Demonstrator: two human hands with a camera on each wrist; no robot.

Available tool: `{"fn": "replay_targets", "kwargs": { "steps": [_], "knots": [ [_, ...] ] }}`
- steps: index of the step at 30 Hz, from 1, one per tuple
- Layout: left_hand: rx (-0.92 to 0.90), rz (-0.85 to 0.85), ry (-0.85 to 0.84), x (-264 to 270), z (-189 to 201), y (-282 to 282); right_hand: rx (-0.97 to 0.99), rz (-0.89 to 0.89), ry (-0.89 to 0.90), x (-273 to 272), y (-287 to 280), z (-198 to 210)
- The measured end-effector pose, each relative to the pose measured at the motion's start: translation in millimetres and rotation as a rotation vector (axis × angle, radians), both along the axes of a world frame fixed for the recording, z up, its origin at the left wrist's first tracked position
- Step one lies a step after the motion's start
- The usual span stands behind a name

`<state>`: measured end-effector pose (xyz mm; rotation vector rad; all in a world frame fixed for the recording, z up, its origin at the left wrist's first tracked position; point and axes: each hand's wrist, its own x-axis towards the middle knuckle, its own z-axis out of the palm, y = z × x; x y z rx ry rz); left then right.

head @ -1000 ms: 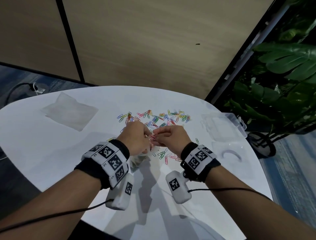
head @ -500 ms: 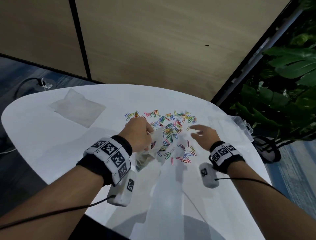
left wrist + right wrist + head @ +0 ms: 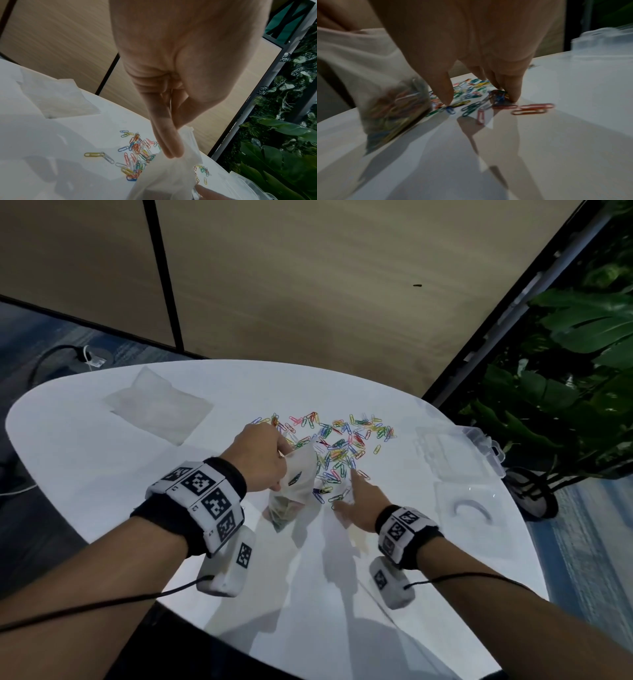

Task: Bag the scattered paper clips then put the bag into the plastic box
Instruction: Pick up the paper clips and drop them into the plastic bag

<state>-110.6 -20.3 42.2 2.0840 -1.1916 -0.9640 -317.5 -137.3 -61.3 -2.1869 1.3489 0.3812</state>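
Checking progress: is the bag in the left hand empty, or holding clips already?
Partly filled: coloured clips show through the bag at its bottom, pinched by the left hand; many paper clips remain on the table.

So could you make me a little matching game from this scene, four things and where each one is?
Things:
1. bag
2. loose paper clips
3. plastic box
4. flat clear sheet

Places:
A. far left of the table
B. right edge of the table, near the plant
C. pinched in the left hand
D. middle of the table, under the right hand fingers

Pairs: 1-C, 2-D, 3-B, 4-A
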Motion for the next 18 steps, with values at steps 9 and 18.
{"fn": "replay_targets", "kwargs": {
  "steps": [9,18],
  "knots": [
    [-0.003,0.021,0.004,16,-1,9,-0.403,0.374,0.114,37,3,-12],
    [0.003,-0.022,0.012,6,0,7,-0.146,-0.283,-0.166,7,-38,10]
  ]
}}
